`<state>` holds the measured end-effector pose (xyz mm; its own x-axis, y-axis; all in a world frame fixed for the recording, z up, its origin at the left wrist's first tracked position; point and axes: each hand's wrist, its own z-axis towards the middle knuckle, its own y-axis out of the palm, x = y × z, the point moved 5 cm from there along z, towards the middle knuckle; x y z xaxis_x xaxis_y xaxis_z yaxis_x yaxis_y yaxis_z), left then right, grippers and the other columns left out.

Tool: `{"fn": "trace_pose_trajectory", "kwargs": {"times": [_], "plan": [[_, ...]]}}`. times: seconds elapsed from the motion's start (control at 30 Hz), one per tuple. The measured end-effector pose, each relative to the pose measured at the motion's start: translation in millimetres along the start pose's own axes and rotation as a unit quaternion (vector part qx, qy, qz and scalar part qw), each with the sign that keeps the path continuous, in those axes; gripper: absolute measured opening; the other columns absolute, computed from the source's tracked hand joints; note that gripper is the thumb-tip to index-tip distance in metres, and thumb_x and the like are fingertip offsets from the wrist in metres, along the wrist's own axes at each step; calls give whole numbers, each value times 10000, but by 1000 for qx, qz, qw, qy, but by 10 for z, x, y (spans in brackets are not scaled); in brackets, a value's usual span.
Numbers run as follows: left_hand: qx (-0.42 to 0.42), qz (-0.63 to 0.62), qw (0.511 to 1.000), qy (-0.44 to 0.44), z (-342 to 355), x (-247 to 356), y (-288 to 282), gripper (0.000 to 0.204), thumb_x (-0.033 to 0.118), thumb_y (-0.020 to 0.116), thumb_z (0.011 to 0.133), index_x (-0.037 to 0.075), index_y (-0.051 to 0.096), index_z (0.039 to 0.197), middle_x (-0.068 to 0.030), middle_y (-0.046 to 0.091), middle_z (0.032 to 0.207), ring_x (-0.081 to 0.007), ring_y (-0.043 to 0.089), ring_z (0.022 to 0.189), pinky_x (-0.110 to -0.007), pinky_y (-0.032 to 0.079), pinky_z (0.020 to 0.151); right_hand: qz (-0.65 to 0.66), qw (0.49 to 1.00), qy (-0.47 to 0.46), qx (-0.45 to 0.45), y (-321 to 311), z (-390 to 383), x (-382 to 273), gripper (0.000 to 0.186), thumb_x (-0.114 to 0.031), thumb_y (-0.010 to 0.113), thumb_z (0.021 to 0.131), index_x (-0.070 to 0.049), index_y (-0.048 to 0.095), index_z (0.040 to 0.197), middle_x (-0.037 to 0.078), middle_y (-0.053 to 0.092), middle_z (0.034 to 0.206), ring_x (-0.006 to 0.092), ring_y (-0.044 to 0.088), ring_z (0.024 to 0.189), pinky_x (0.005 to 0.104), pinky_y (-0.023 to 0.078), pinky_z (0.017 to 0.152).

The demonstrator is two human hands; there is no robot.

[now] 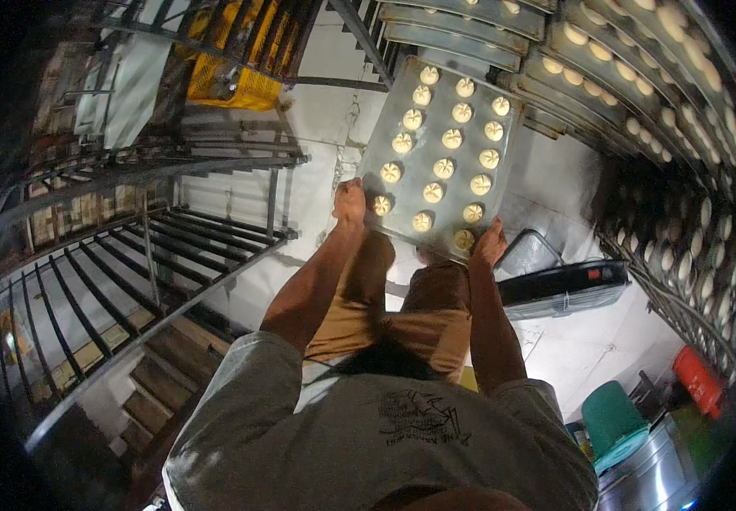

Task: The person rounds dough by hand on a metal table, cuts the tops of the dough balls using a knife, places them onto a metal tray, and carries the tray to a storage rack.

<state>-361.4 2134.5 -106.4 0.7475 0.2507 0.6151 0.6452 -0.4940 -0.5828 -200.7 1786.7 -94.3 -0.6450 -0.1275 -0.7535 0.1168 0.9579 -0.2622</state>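
A flat metal baking tray stretches out in front of me, carrying several small pale dough buns with star-shaped cuts, set in three rows. My left hand grips its near left edge. At the near right corner, my right hand is closed on the rim. The undersides of both hands' grips are hidden. The tray's far end reaches up to a rack stacked with similar trays of dough.
More racks with trays of dough pieces line the right. Dark metal rack bars stand at the left, with a yellow crate beyond. A black container lies on the floor near my right. Lower right are a green chair-like object and a red object.
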Motion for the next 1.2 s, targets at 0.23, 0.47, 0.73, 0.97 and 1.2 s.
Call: {"fn": "trace_pose_trajectory", "kwargs": {"times": [0.23, 0.47, 0.73, 0.97, 1.2], "plan": [[-13, -145, 989, 19, 849, 192, 801, 350, 312, 513, 995, 1, 674, 982, -106, 654, 903, -212, 576, 866, -384, 487, 799, -26, 999, -20, 3, 655, 725, -475, 573, -443, 539, 1023, 80, 684, 1208, 182, 700, 1105, 298, 629, 970, 434, 502, 898], [-71, -280, 956, 46, 1128, 799, 1089, 197, 283, 625, 978, 90, 629, 937, 8, 574, 883, -144, 515, 849, -331, 438, 795, 55, 998, -33, -13, 1101, 1323, -546, 495, -396, 541, 1051, 64, 697, 1145, 123, 674, 1010, 238, 599, 921, 404, 501, 849], [-87, -297, 951, 22, 1354, 822, 1143, 173, 245, 600, 995, 80, 626, 952, 17, 579, 885, -122, 511, 849, -301, 439, 789, 19, 997, -74, -25, 1428, 1355, -907, 430, -352, 551, 1021, 50, 703, 1019, 105, 662, 898, 223, 570, 859, 409, 483, 837], [-101, -309, 946, 8, 1451, 947, 1320, 112, 211, 630, 956, 101, 650, 961, 31, 570, 885, -119, 497, 807, -312, 425, 756, -32, 973, -225, -27, 1392, 1959, -580, 421, -394, 585, 1049, -4, 728, 987, 87, 712, 870, 181, 638, 752, 343, 526, 676], [-205, -298, 932, -28, 1614, 1020, 1276, 236, 333, 674, 991, 120, 682, 1091, 4, 655, 959, -142, 606, 924, -371, 498, 858, 92, 979, -111, -144, 1632, 2153, -990, 340, -324, 627, 1048, 6, 699, 1089, 65, 689, 986, 182, 627, 871, 364, 533, 800]]}}
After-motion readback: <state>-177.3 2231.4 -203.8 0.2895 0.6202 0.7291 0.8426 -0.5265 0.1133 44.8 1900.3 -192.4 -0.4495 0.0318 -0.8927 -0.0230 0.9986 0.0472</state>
